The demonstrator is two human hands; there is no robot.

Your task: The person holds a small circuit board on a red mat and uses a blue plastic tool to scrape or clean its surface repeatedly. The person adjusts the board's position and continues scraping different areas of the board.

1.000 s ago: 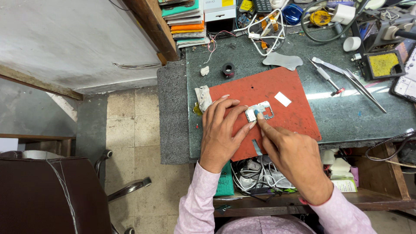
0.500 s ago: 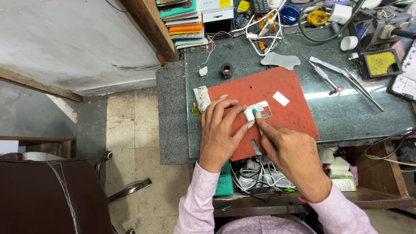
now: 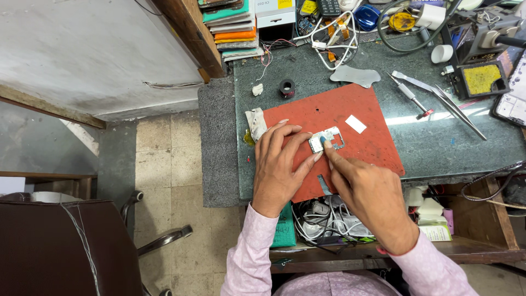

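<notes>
A small silvery circuit board point(image 3: 326, 139) lies on a red work mat point(image 3: 350, 112) on the dark green benchtop. My left hand point(image 3: 279, 164) rests flat on the mat, its fingertips steadying the board's left end. My right hand point(image 3: 364, 192) comes from below, its index fingertip pressing on the board's middle. A thin grey metal strip point(image 3: 324, 185) lies on the mat between my hands. A small white rectangle point(image 3: 356, 124) sits on the mat to the right of the board.
Tweezers point(image 3: 444, 101) and a screwdriver point(image 3: 408, 96) lie right of the mat, a yellow sponge tray point(image 3: 482, 79) beyond them. A black tape roll point(image 3: 286, 87), a grey metal plate point(image 3: 356, 75), cables and stacked books point(image 3: 233, 27) crowd the back. A chair point(image 3: 60, 241) stands at left.
Both hands stay on the board; my right index finger has shifted slightly along it. Otherwise only the camera view moved a little.
</notes>
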